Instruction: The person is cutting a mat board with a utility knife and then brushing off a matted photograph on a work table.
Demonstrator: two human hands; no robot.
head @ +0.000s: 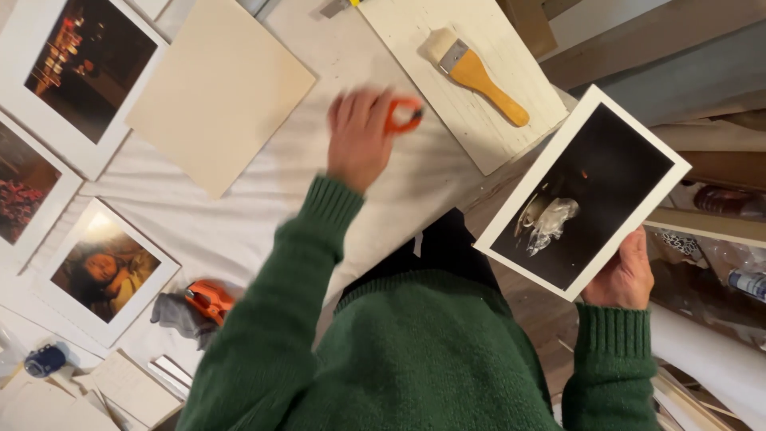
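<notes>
My left hand is raised over the white-covered table. Its fingers are closed on a small orange loop-shaped object, which motion blur keeps me from naming. My right hand holds a photo print by its lower corner, off the table's edge and tilted. The print has a white border and a dark picture with a pale shape in the middle. Both my sleeves and my chest are in a green knitted sweater.
A flat brush with a yellow wooden handle lies on a white board. Beside it is a beige board. Bordered photo prints lie at the left. An orange tool rests on grey cloth. Shelves and clutter stand at the right.
</notes>
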